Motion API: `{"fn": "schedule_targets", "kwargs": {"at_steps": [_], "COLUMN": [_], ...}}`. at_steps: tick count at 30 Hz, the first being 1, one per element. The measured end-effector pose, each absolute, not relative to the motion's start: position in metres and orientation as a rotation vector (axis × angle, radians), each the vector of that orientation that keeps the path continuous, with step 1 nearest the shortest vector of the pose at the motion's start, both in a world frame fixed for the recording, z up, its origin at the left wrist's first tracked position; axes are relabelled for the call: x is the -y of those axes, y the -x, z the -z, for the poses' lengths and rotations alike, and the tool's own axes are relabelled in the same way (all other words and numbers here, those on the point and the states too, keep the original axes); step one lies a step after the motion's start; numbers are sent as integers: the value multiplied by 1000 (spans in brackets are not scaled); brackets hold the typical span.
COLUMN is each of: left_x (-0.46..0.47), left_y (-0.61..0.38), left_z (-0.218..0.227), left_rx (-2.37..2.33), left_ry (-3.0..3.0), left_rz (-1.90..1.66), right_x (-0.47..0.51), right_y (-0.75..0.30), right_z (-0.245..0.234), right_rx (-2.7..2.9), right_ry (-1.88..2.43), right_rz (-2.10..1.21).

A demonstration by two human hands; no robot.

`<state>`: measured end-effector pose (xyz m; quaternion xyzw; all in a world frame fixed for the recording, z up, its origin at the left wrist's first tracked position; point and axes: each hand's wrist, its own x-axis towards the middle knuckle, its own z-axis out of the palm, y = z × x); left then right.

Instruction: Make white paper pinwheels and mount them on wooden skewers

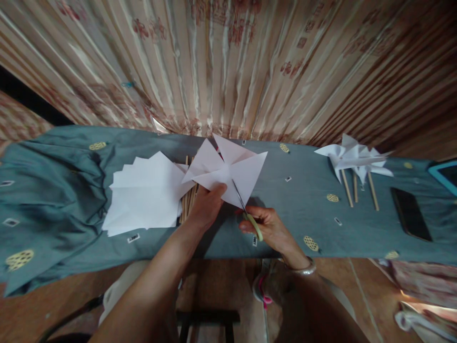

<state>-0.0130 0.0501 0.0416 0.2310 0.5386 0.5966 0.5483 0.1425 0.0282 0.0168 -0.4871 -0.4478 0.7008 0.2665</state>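
My left hand (211,202) pinches the lower edge of a white paper square (226,166), holding it just above the table. Slits run from its corners toward the middle, splitting it into flaps. My right hand (266,226) has its fingers in the yellow-green handles of a pair of scissors (254,225). The blades lie along the paper's lower right corner, pointing at its middle. Left of the held sheet is a fanned stack of white paper (143,195). Several wooden sticks (184,207) lie beside that stack, partly hidden under the paper and my left hand.
White paper pinwheels (353,157) on wooden sticks lie at the right. Near them are a black phone (410,213) and a blue-edged object (444,174). A green-grey cloth (285,238) covers the table, bunched at left. A patterned curtain (228,71) hangs behind.
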Motion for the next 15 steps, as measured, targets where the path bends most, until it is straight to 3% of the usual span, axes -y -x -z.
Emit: {"fn": "schedule_targets", "kwargs": {"at_steps": [15], "left_x": [-50], "left_y": [17], "left_z": [-27], "left_rx": [-1203], "left_ry": [-613], "left_rz": [-1467], "right_x": [-28], "right_y": [-142], "right_z": [-17], "right_rx": [1154], "right_ry": [1309], "right_rz": [-1894]}}
